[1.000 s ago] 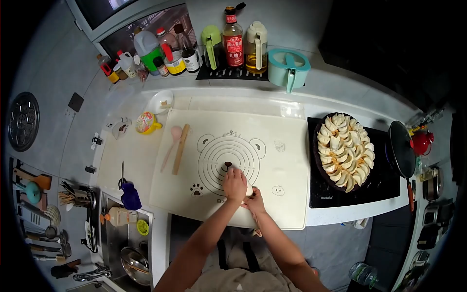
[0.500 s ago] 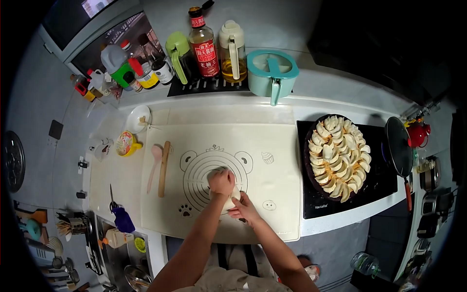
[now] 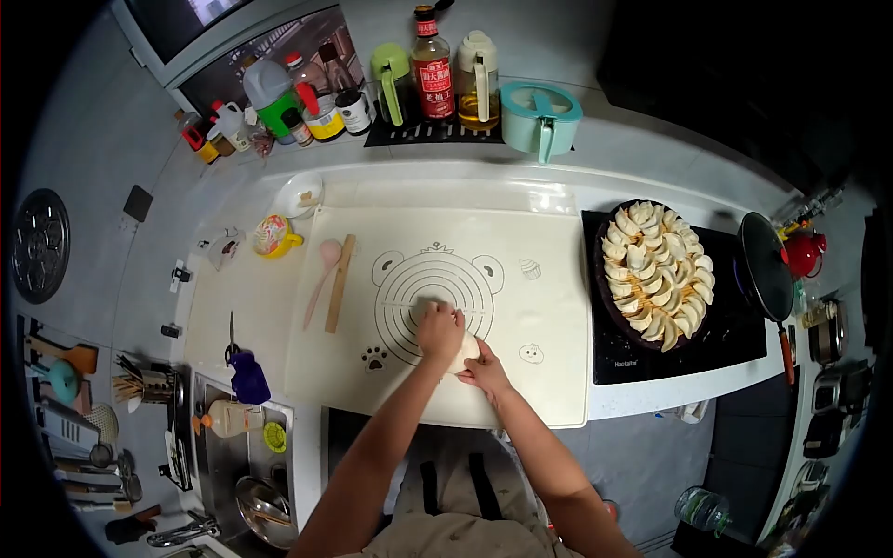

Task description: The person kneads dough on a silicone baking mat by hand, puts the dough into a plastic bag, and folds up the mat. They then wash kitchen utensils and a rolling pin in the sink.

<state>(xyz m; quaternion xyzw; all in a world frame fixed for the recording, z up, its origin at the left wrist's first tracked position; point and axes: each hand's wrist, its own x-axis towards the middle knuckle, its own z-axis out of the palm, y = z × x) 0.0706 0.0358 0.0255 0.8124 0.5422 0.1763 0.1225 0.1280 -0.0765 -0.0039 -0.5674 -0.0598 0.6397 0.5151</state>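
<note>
A pale lump of dough (image 3: 467,353) rests on the cream kneading mat (image 3: 539,307), close to the printed bear's rings. My left hand (image 3: 440,331) lies over the dough's far left side with its fingers curled in against it. Thumb and fingers of my right hand (image 3: 486,372) grip the near right edge of the dough. Much of the lump is covered by both hands. To their left on the mat lie a wooden rolling pin (image 3: 340,284) and a pink spoon (image 3: 322,284).
At right, a round tray of dumplings (image 3: 659,270) sits on the black cooktop (image 3: 614,349), beside a pan (image 3: 765,265). Sauce bottles (image 3: 434,84) and a teal lidded container (image 3: 539,121) line the back. A yellow cup (image 3: 273,237) and white bowl (image 3: 299,195) stand left; a sink (image 3: 219,465) is lower left.
The camera view has shifted, so the counter appears farther up and right. My left hand has changed its angle over the dough; my right hand still grips its edge.
</note>
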